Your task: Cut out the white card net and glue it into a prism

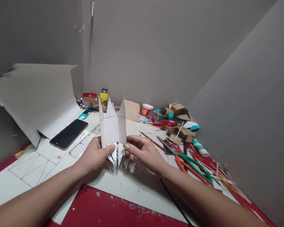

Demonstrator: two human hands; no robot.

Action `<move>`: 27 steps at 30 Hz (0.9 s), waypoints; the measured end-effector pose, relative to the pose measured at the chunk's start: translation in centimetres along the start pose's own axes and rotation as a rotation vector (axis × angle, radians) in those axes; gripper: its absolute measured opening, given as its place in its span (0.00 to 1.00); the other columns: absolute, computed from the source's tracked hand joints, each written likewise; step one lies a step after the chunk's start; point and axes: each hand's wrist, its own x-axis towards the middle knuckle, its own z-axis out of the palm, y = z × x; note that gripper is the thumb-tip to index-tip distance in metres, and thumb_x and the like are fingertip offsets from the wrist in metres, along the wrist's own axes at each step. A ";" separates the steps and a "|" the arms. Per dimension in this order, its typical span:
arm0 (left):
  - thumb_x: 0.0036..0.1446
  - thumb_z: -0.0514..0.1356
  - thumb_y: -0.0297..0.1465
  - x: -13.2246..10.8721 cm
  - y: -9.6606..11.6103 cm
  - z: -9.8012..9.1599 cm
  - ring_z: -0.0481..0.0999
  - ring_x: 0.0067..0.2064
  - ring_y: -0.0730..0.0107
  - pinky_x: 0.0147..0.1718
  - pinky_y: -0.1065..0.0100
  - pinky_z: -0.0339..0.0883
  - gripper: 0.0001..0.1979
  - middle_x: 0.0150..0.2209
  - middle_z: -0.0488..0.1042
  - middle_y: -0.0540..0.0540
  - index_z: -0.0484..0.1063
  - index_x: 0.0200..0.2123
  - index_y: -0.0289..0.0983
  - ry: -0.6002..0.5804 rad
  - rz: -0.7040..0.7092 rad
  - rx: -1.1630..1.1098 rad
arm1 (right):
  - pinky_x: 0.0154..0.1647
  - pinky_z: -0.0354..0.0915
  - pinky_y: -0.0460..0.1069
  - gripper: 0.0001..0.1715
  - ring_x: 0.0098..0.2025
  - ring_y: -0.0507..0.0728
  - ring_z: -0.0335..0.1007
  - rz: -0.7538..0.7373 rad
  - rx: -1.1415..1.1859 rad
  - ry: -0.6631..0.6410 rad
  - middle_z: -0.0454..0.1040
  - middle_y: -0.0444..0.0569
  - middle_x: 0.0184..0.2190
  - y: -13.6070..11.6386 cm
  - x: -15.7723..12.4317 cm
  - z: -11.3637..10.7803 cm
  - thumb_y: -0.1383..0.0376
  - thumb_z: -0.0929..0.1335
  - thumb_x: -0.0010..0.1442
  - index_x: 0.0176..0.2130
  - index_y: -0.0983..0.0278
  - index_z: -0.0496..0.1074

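A folded white card piece [113, 130] with pointed flaps at its top and bottom stands up between my hands at the middle of the view. My left hand [97, 153] grips its lower left side, with the thumb across the front near the bottom flaps. On the lower right edge, the thumb and fingers of my right hand [142, 151] close on the card. Dark lines run along its folds. Behind my left hand lies a black phone [69, 134] on white card.
Scissors with green [195, 167] and orange handles lie right of my right hand, near thin sticks and a glue tube [200, 148]. Behind are a paper cup [146, 111], yellow bottle [103, 96] and cardboard pieces [180, 111]. A large bent card [42, 97] stands left.
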 end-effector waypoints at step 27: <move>0.50 0.59 0.27 -0.3 0.0 0.8 0.74 0.27 0.66 0.28 0.68 0.68 0.13 0.27 0.78 0.45 0.76 0.41 0.31 0.003 -0.111 0.002 | 0.21 0.61 0.46 0.17 0.21 0.50 0.62 -0.332 -0.314 0.152 0.65 0.41 0.21 1.0 0.5 -0.3 0.61 0.65 0.60 0.46 0.68 0.68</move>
